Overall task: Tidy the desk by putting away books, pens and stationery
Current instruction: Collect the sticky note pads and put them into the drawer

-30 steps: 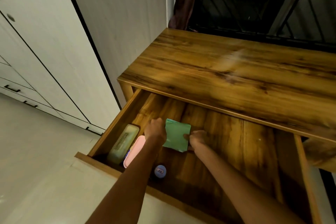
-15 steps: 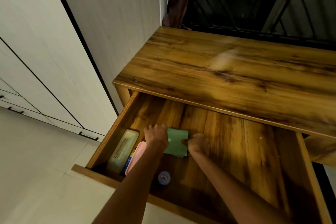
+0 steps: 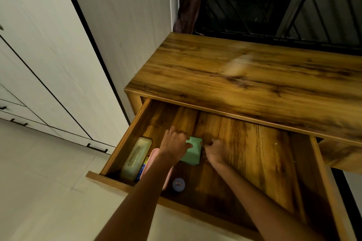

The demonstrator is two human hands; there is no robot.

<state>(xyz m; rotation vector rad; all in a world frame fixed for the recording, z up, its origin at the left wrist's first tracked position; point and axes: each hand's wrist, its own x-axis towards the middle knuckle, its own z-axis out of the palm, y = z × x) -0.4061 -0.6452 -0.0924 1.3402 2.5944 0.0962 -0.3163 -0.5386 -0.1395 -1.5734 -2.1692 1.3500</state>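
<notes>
The counter [image 3: 244,76] and open drawer [image 3: 254,152] show streaked golden-brown wood grain, the drawer holding a mint-green pad [image 3: 193,151], a pale yellow-green case [image 3: 136,158], a pink case [image 3: 154,152] and a blue round lid [image 3: 178,184]

The left hand [image 3: 173,147] covers the nine o'clock half of the green pad [image 3: 193,151]; its forearm hides most of the pink case [image 3: 154,155]. The round blue item's [image 3: 178,184] label is too small to read. The drawer [image 3: 254,154] runs off at five o'clock.
</notes>
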